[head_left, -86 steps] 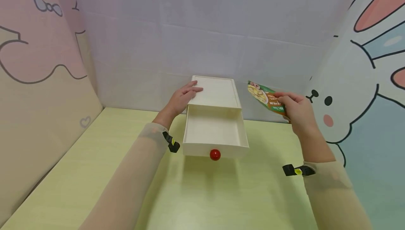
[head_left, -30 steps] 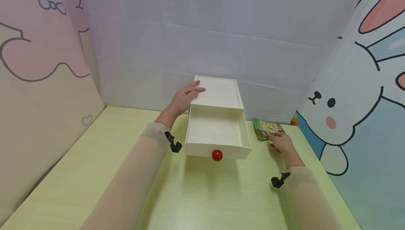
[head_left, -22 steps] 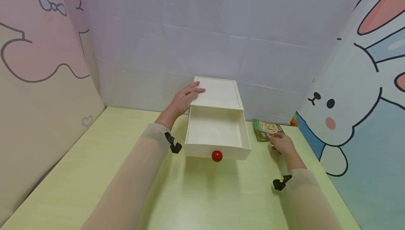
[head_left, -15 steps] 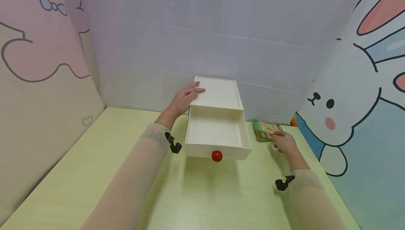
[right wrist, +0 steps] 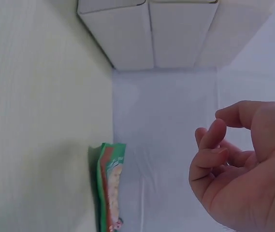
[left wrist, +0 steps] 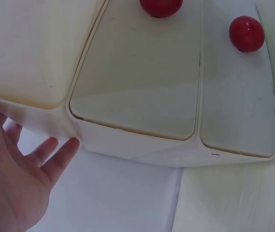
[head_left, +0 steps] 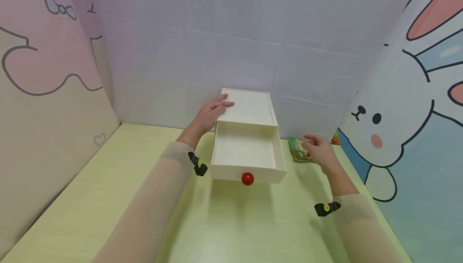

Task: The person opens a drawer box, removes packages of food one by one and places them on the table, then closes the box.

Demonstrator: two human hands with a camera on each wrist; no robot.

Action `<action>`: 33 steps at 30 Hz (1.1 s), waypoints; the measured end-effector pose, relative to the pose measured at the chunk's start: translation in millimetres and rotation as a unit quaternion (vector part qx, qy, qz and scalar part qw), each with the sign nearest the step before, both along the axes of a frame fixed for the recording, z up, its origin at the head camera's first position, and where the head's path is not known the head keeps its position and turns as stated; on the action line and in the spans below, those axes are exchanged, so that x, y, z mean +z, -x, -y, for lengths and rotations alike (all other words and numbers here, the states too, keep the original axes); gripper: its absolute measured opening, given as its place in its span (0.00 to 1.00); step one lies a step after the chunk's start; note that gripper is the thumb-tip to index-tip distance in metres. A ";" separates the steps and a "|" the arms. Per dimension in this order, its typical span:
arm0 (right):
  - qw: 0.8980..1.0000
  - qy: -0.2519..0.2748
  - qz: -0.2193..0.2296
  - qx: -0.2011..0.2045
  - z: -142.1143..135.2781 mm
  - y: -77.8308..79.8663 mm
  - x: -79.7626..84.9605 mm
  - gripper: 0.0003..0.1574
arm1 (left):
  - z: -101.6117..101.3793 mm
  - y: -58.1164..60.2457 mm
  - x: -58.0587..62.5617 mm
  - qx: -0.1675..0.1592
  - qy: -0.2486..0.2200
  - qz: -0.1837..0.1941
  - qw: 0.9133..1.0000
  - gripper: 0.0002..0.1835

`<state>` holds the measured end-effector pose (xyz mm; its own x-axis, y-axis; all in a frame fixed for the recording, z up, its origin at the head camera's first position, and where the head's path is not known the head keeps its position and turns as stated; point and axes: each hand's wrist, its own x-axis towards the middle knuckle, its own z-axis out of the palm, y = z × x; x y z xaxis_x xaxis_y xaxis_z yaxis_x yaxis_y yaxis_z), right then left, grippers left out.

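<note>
Packet (head_left: pixel 297 150), green and brown with food pictured on its front, lying on the pale yellow-green table (head_left: pixel 224 223) along the foot of the far wall (head_left: pixel 202 54), to the right of the white drawer unit (head_left: pixel 251 108) and near it, with a gap between. Partly hidden in the head view behind the right hand (head_left: pixel 321 152) — raised over the table, thumb and forefinger slightly apart, other fingers loosely curled, nothing held. Seen from the right wrist, a clear gap between those fingers and the packet.

At the left of the drawer unit, the left hand (head_left: pixel 209 115), laid over the top's left edge, fingers spread and fairly straight, some on the top and others against the left side — a touch, not a clasp.

Top drawer (head_left: pixel 249 144) pulled out toward the near side, its pale floor showing, a round red knob (head_left: pixel 247 179) at the middle of its front. Below it, a middle drawer (left wrist: pixel 137 92) and a bottom drawer (left wrist: pixel 238 101), both pushed in, each with a matching knob (left wrist: pixel 247 34).

Pale sleeves (head_left: pixel 148 202) on both forearms, a black device (head_left: pixel 197 164) at each cuff. Large printed rabbit (head_left: pixel 401 106) on the right wall (head_left: pixel 434 198); pink and beige shapes with a small heart (head_left: pixel 99 139) on the left wall (head_left: pixel 54 118). Far wall pale and creased.
</note>
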<state>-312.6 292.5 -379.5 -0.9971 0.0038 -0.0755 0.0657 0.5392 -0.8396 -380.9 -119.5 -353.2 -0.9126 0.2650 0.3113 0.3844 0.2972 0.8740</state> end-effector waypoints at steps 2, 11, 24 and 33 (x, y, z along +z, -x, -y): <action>1.000 0.000 -0.016 0.009 6.8 -6.3 9.7 0.39 | 0.2 0.1 0.0 0.000 0.001 0.000 1.000 0.25; 0.996 0.002 -0.077 0.044 30.5 -35.5 45.0 0.36 | -0.4 1.9 -0.8 0.004 -0.004 0.000 1.000 0.25; 0.990 -0.015 -0.126 0.064 53.5 -76.0 78.8 0.33 | -0.7 0.4 -0.4 0.004 -0.002 0.003 1.000 0.26; 0.973 -0.020 -0.195 0.125 74.4 -108.0 94.6 0.27 | -0.9 1.5 -0.4 0.005 -0.007 0.005 1.000 0.25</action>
